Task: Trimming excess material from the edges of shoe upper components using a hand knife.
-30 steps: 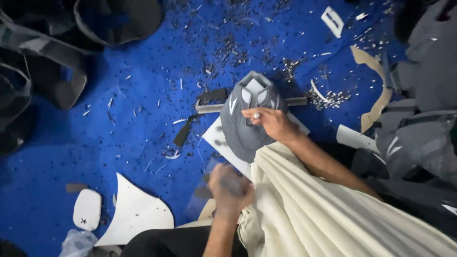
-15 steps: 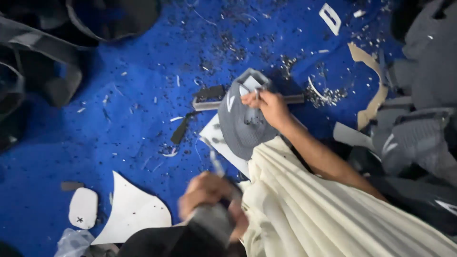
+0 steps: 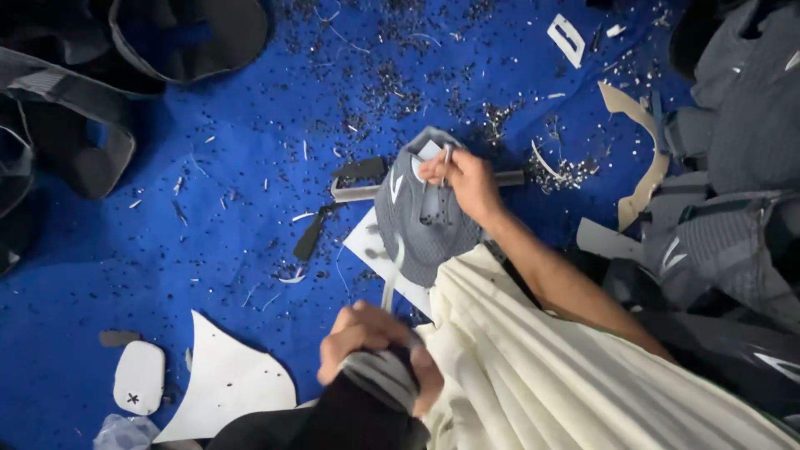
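- Lower centre: left hand (image 3: pixel 375 350) has come down from half a second ago, now fisted around a grey mallet head (image 3: pixel 379 375).
- Frame centre: right hand (image 3: pixel 462 179) pinches a thin metal punch (image 3: pixel 447 158) upright on the grey shoe upper (image 3: pixel 421 221), unmoved.
- Behind: blue mat (image 3: pixel 208 208), strewn with punched scraps (image 3: pixel 567 171).
- Reading: mallet looks drawn back between blows.

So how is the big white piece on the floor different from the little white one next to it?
The big white piece has pointed corners and curved edges; the little white piece is a rounded oval. The big one looks plain, while the little one has a small dark mark near its bottom. Both lie flat on the blue floor, left of the left hand.
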